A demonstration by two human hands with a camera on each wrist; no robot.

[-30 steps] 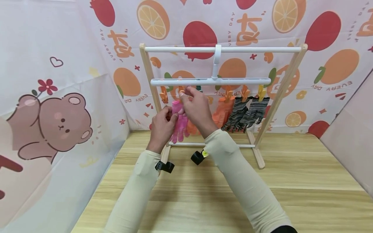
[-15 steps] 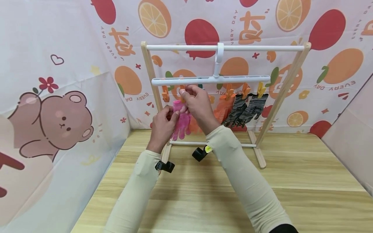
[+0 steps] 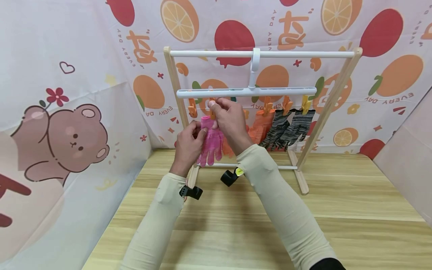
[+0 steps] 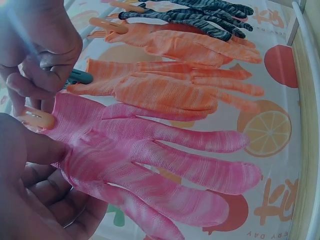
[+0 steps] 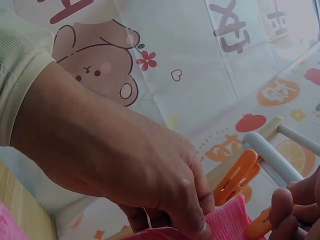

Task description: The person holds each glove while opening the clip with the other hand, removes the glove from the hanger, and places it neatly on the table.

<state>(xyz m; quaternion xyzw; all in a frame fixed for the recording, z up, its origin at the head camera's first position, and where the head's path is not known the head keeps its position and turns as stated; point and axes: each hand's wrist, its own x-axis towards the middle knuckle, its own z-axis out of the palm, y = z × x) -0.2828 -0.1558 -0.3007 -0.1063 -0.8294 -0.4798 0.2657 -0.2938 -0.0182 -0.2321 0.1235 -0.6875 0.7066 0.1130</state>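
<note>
I've got one pink glove [image 3: 212,144] under the hanger [image 3: 219,93], near its left end: left hand [image 3: 189,145] pinching the cuff's edge, right hand [image 3: 233,123] pinching one orange clip [image 4: 39,119]. Two orange gloves [image 4: 167,91] and two striped gloves [image 3: 301,125] hang rightward.

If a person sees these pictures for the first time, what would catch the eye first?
Probably the bright pink glove below the white hanger: the left hand pinches its cuff, and the right hand grips an orange clip there. Next, the orange gloves and black-and-grey gloves hanging further right. Then the large cartoon bear on the left wall.
</note>
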